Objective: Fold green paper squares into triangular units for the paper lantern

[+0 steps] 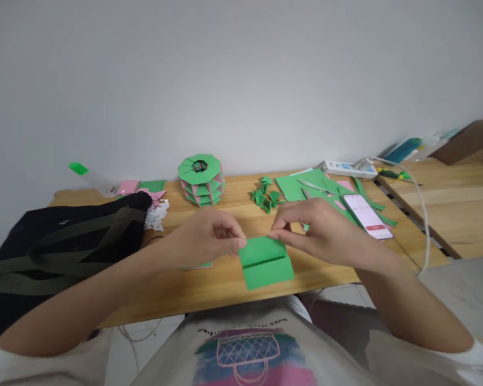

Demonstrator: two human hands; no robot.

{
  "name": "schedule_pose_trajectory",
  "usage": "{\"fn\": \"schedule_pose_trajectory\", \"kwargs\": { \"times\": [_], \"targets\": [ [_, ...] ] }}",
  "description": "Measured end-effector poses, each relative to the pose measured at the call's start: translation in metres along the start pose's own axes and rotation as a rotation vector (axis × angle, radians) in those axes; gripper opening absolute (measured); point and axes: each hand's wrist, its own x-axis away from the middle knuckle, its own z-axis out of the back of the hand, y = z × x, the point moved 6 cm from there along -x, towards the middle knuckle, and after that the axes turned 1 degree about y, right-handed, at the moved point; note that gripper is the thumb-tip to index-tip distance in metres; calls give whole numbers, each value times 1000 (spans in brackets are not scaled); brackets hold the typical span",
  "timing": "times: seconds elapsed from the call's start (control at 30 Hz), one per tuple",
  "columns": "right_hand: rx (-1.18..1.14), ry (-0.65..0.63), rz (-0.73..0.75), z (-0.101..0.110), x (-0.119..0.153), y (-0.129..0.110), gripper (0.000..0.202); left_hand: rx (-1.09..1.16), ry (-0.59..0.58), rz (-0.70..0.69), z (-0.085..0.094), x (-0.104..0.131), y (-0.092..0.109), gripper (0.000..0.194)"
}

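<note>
A green paper square (266,262) with a crease or slit across its middle is held up near the table's front edge. My left hand (219,236) pinches its upper left corner, and my right hand (295,228) pinches its upper right corner. Partly behind my left forearm, a small stack of green and pink paper (201,265) lies on the wooden table (165,295). Beyond my hands stands a round, tiered green and pink paper model (202,181). Several small folded green pieces (266,195) sit to its right.
A black bag (76,236) covers the table's left side, beside white paper scraps (156,215). At right are green sheets (301,185), scissors (314,186), a lit phone (367,216) and a power strip (348,169) with a white cable (425,214). A glue bottle (92,179) leans back left.
</note>
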Motion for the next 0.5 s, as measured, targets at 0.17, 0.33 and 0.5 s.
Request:
{"fn": "schedule_pose_trajectory", "kwargs": {
  "times": [0.17,0.33,0.5],
  "targets": [
    [-59,3,-61,3,4,27,21,26,119,66,16,7,-33,15],
    [-91,-199,48,-17,-21,28,18,153,59,37,-1,-8,-28,24],
    [-387,-55,-95,-21,-36,43,24,358,120,113,-11,-18,-35,13]
  ]
}}
